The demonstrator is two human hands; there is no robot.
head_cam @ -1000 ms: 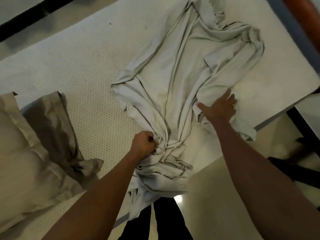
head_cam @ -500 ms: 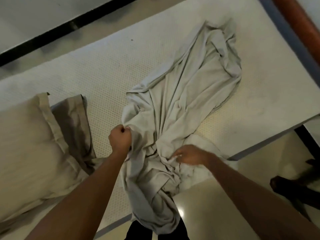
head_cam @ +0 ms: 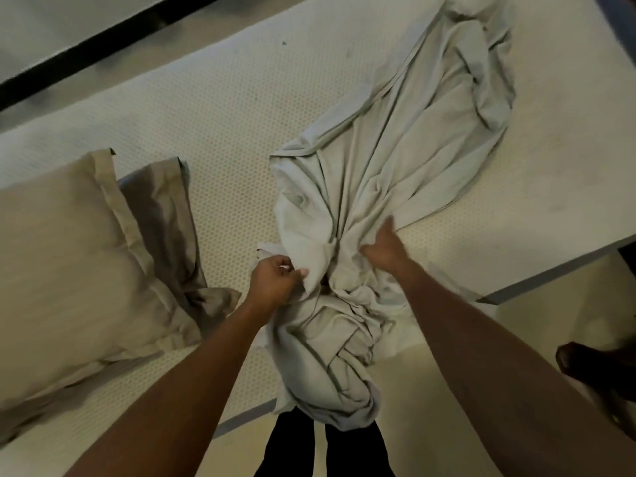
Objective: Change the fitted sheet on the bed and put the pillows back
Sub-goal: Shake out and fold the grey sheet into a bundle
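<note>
A pale grey fitted sheet lies bunched in a long heap across the bare white mattress, with its near end hanging over the bed's front edge. My left hand pinches a fold of the sheet near that edge. Just to the right, my right hand grips a gathered bunch of the sheet, fingers dug into the cloth. A beige pillow lies on the mattress at the left, with a second, darker pillow partly tucked beside it.
The mattress ends at a grey edge at the right and front. Beyond it is pale floor. A dark shoe sits on the floor at the right. A black strip runs along the far side.
My right hand has gone forward from the near heap and taken a bunch of the sheet higher up. My left hand stays on its fold. More sheet hangs over the front edge.
</note>
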